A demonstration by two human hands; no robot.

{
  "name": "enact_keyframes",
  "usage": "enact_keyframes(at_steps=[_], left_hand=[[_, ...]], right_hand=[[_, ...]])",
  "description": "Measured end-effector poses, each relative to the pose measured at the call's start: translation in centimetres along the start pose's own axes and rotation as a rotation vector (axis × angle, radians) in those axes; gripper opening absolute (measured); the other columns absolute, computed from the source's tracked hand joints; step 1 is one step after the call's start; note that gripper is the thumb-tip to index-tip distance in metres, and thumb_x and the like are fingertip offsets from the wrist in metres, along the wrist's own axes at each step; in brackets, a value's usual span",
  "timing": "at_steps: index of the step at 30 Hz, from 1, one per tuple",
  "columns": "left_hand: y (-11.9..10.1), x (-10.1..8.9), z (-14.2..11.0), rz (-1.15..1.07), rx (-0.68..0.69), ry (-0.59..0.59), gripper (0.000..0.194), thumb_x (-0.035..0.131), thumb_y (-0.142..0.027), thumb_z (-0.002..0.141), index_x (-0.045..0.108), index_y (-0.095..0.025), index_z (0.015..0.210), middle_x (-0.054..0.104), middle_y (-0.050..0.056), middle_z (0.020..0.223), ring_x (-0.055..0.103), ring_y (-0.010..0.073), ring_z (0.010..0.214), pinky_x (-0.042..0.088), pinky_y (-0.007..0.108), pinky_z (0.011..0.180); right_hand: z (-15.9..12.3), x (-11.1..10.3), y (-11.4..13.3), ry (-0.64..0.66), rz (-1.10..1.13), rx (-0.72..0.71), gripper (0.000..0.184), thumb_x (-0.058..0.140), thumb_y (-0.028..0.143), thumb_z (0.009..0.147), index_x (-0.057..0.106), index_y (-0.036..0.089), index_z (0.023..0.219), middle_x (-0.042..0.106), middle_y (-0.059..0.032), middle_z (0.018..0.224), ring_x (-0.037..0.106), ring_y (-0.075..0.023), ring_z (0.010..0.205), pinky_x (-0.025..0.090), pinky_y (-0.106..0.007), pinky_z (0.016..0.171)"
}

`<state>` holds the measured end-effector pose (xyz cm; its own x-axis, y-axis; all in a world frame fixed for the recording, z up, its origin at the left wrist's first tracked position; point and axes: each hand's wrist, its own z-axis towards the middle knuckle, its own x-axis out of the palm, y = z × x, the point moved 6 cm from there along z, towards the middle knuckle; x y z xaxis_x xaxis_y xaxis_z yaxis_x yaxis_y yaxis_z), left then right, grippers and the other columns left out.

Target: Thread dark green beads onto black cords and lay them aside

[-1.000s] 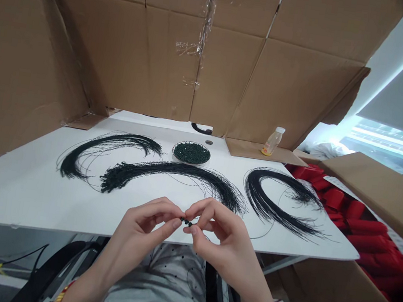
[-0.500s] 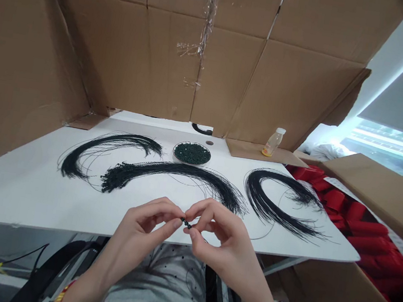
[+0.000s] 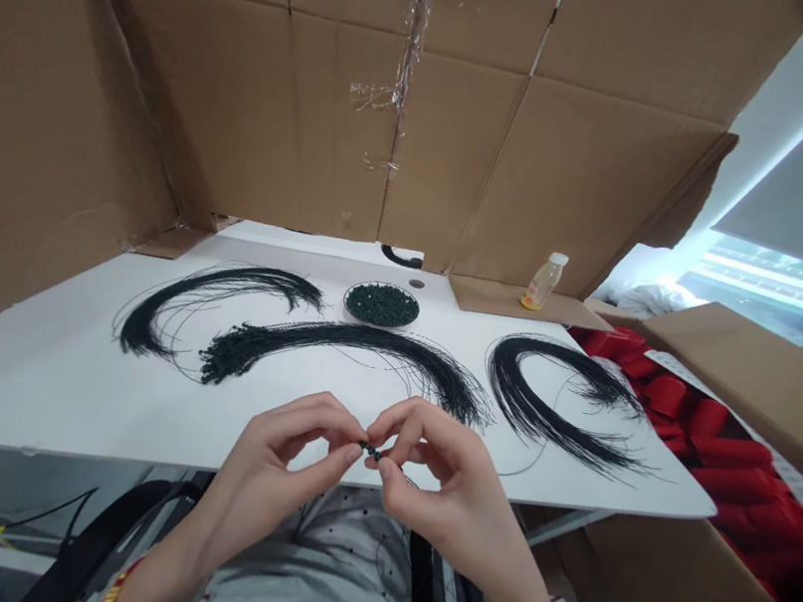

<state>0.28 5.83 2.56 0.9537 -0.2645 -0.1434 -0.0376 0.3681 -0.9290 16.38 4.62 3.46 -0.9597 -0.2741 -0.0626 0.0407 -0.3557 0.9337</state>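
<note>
- Far left of the dish, toward the person: a cord band, red and yellow (image 3: 119, 583), circles the left wrist, with the forearm angled up and inward from the lower edge.
- Left of the dish: a bundle of thin black cords (image 3: 222, 292) arcs across the white counter (image 3: 40, 398).
- Below and left of the dish, nearest the person: the left hand (image 3: 281, 449) curls, its thumb and fingertips pinching the small dark beaded piece.
- Directly below the dish: a long bundle of black cords (image 3: 358, 339), its beaded end toward the left, lies on the counter.
- Centre: the round dish (image 3: 381, 305) holds dark green beads.
- Below the dish, between the hands: the small dark beaded piece (image 3: 371, 451), too small to make out further, is held in the air.
- Below and right of the dish: the right hand (image 3: 451, 474) curls and pinches the same piece, its fingers nearly meeting the left hand's.
- Right of the dish: a plastic bottle (image 3: 544, 282) stands at the far side, and a third cord bundle (image 3: 544, 403) lies nearer.
- Far right of the dish: red items (image 3: 726, 452) fill an open cardboard box.
</note>
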Motion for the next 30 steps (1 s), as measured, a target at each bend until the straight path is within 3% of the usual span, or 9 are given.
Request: enact_keyframes(at_steps=[13,30], left_hand=[[0.53,-0.17,0.05,-0.039,-0.026,0.01,0.01,0.072,-0.018,0.091,0.078,-0.026,0.087,0.07,0.0,0.085,0.061,0.0141,0.08,0.048,0.022,0.073],[-0.4,-0.14,0.17,0.044,-0.002,0.032,0.011,0.069,-0.016,0.091,0.076,-0.022,0.085,0.068,0.002,0.082,0.061,0.0161,0.077,0.048,0.026,0.072]], right_hand=[[0.18,0.17,0.26,0.017,0.018,-0.007,0.023,0.062,0.0,0.076,0.054,0.021,0.071,0.068,-0.0011,0.095,0.065,-0.0157,0.092,0.054,-0.026,0.081],[0.03,0.03,0.24,0.058,-0.017,-0.013,0.022,0.062,0.001,0.077,0.055,0.021,0.074,0.067,-0.0015,0.096,0.064,-0.016,0.09,0.054,-0.028,0.082]])
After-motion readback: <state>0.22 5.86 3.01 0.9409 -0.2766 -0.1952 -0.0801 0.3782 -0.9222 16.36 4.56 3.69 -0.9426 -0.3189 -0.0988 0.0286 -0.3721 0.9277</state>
